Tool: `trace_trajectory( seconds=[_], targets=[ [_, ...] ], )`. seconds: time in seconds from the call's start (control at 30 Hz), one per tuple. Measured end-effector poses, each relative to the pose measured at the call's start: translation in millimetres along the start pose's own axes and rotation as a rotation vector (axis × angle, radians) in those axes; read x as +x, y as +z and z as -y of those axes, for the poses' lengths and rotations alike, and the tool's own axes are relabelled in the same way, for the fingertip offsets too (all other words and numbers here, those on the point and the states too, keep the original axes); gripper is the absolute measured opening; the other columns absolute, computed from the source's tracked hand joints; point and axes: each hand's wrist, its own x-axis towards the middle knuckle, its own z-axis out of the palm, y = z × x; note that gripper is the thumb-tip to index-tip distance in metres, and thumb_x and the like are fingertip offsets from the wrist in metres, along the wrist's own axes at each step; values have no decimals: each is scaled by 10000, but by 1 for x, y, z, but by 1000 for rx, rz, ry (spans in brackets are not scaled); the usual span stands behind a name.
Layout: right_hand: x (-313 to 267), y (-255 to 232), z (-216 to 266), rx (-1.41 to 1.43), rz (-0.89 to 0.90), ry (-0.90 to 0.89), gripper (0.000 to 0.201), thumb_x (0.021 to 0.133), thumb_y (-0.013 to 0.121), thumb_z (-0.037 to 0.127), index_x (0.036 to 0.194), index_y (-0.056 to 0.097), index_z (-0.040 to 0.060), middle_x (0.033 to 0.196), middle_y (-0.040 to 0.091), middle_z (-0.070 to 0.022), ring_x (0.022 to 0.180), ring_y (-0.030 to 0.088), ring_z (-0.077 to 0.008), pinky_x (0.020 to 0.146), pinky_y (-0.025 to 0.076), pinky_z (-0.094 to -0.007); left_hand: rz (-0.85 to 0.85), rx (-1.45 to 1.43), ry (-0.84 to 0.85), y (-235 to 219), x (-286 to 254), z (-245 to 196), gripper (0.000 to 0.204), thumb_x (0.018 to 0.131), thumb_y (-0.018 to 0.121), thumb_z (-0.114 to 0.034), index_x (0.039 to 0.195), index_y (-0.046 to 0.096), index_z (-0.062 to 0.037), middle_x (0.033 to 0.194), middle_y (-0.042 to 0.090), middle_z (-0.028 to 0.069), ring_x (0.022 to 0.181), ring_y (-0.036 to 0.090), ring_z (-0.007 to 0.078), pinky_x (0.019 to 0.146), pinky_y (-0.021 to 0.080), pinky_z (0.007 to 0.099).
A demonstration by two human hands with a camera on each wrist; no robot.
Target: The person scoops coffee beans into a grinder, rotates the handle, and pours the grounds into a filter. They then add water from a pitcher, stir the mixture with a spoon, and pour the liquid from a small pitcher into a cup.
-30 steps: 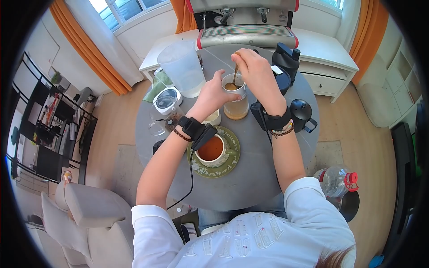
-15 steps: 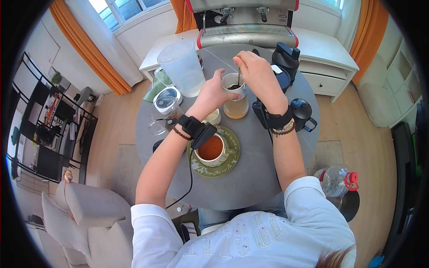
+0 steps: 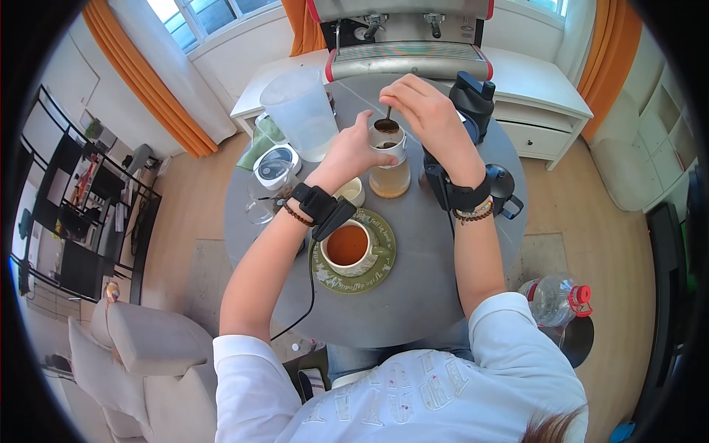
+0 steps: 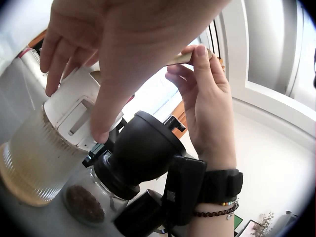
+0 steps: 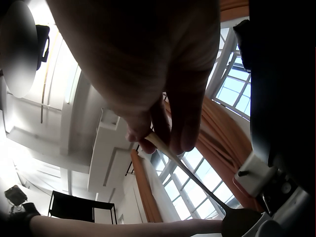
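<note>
My left hand (image 3: pixel 351 153) grips a white filter cup (image 4: pixel 74 116), its thumb on the near side and fingers round the far side. The cup sits on top of a ribbed clear glass (image 3: pixel 390 182) with cloudy, brownish liquid low inside. Above the cup's mouth, the thumb and fingertips of my right hand (image 3: pixel 428 118) pinch the handle of a long spoon (image 5: pixel 190 174). The spoon's dark bowl points down, just over the rim. Something dark lies inside the cup. Nearer to me, a patterned teacup (image 3: pixel 374 247) of reddish-brown tea stands on a green saucer (image 3: pixel 382 272).
Left of the hands stand a large translucent pitcher (image 3: pixel 299 118), a white scale-like device (image 3: pixel 277 164) and a glass mug (image 3: pixel 258 210). A small cream cup (image 3: pixel 353 193) is close by. To the right are a black grinder (image 4: pixel 143 148) and a black pot (image 3: pixel 498 184). An espresso machine (image 3: pixel 410 59) stands behind.
The spoon has gone down into the filter cup and come back up, its bowl now above the rim. My right hand has risen slightly; the left hand keeps its hold.
</note>
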Motion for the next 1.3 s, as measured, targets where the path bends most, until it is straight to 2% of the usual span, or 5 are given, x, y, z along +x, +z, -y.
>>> trace_trajectory(
  seconds=[0.37,0.57,0.77,0.97,1.3],
  targets=[
    [-7,5,-2,8,202,169,187,924,571,175,964,629,2,879,596,-151,802,589,-354,718,486,-411,18,19,-15,-2,2,1,1052,623,851,-452,1389,340,56,1011,655,275,977,655,388,857,516,402],
    [-2,0,2,33,133,197,158,918,573,144,951,615,-5,876,589,-154,785,584,-357,690,474,-405,27,12,-33,-2,2,0,1045,630,844,-457,1385,344,64,1014,657,275,977,657,384,860,517,402],
    [0,-4,6,87,-7,129,130,880,613,99,972,622,7,889,584,-128,778,600,-329,676,486,-380,75,-12,-77,-6,2,-3,1082,631,836,-484,1415,319,52,1095,625,273,1049,628,379,915,491,389],
    [-3,-5,3,42,96,20,154,878,622,121,983,637,10,896,588,-119,796,606,-326,697,493,-378,153,-17,-104,-11,8,-3,1101,620,840,-500,1424,315,38,1171,593,287,1120,597,384,946,475,391],
    [-8,-2,-2,30,186,236,179,932,562,142,929,606,-31,839,585,-175,786,586,-362,702,473,-408,153,-19,-107,-11,8,-3,1108,619,846,-502,1437,305,14,1201,585,296,1141,588,391,957,472,399]
  ],
)
